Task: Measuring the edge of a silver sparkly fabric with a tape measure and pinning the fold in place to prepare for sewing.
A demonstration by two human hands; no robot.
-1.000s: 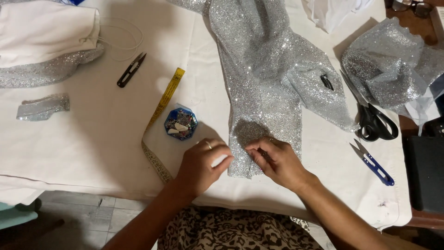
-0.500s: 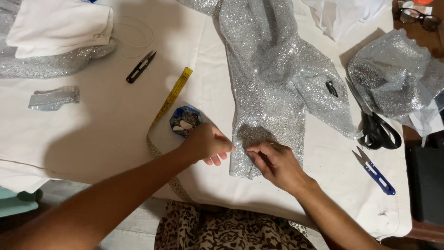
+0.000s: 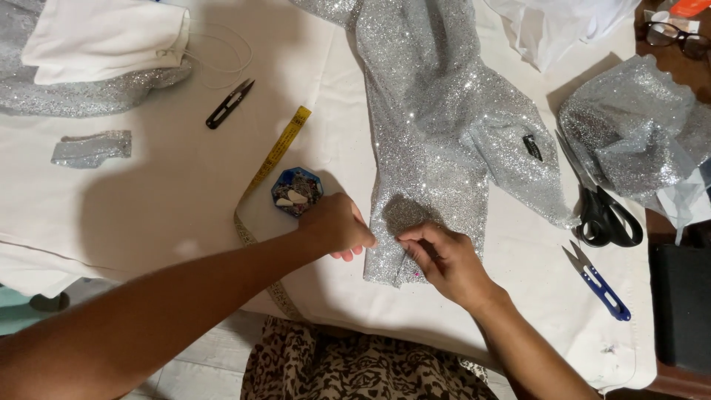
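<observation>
A head-worn camera looks down on a white-covered tabletop (image 3: 170, 200). A long strip of silver glitter fabric (image 3: 437, 148) runs from the far edge toward the person, its near end lying flat at the front centre so both hands can work it. The right hand (image 3: 444, 259) rests on that end, its grip pinched together on the fabric's edge, holding a fold in place. The left hand (image 3: 337, 226), loosely curled with its grip closed on nothing that shows, sits just beside the fabric's left edge. A small blue pin box (image 3: 297, 192) and yellow tape measure (image 3: 278, 155) lie within the left hand's reach. Black scissors (image 3: 603, 215) and blue thread snips (image 3: 596, 280) wait to the right.
</observation>
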